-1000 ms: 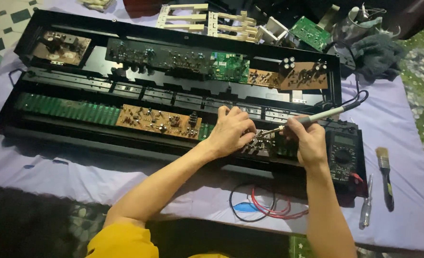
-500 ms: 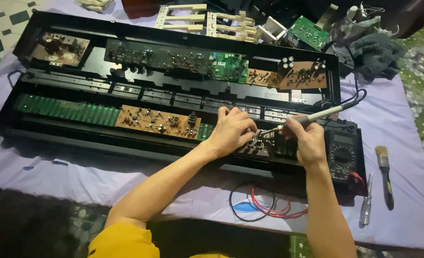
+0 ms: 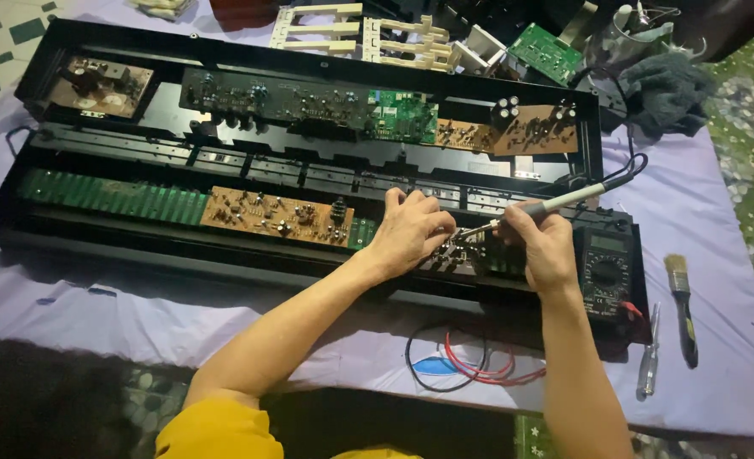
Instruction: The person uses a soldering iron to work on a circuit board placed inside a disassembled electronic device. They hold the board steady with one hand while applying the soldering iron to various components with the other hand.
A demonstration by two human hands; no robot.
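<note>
Brown circuit board [image 3: 470,251] low in the black keyboard case [image 3: 20,204] is where I judge I'm soldering. My right hand [image 3: 547,246] is closed around the soldering iron [image 3: 555,202], tip down at the board. My left hand [image 3: 411,231] curls its fingertips against the board's bumpy, glinting parts; what they pinch I cannot tell, and I'd keep them steady beside that slim metal tip.

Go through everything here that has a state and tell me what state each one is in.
Keyboard case: opened up, circuit boards bare.
Soldering iron: gripped in the right hand, tip down at the small board.
Left hand: fingers pressed on that board.
Multimeter: lying flat, screen unreadable.
Paintbrush: lying unused on the purple cloth.
Screwdriver: lying unused.
Red and black leads: loosely coiled.
</note>
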